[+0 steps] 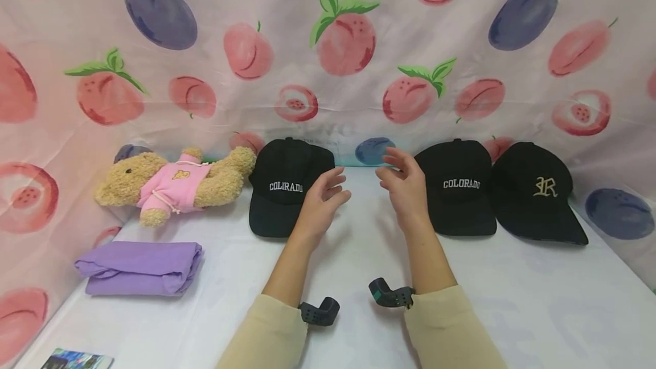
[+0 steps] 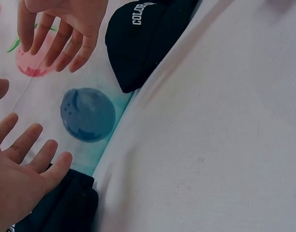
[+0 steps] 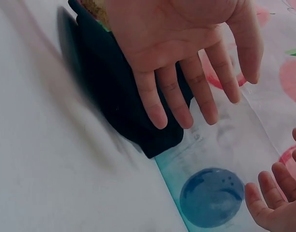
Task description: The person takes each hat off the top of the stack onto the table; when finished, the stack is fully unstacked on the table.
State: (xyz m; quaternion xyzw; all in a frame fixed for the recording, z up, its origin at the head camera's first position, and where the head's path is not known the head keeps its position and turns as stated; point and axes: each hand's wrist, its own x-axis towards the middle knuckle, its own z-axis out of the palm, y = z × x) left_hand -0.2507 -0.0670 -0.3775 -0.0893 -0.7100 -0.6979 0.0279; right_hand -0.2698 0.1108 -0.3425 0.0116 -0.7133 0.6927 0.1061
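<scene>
Both hands hover above the white table [image 1: 359,255], palms facing each other, fingers spread and relaxed, holding nothing. My left hand [image 1: 323,198] [image 2: 17,169] [image 3: 186,53] hangs just right of a black cap lettered COLORADO [image 1: 287,192] [image 3: 114,101] [image 2: 66,208]. My right hand [image 1: 402,184] [image 2: 61,24] [image 3: 273,198] floats just left of a second black COLORADO cap [image 1: 458,187] [image 2: 143,38]. A third black cap with a gold emblem [image 1: 535,192] lies furthest right, overlapping the second cap's edge. Neither hand touches a cap.
A teddy bear in a pink top [image 1: 174,187] lies at the back left. In front of it sits a folded purple cloth [image 1: 140,266]. A printed card [image 1: 77,359] lies at the near left corner. A fruit-print curtain [image 1: 359,73] walls the back and sides.
</scene>
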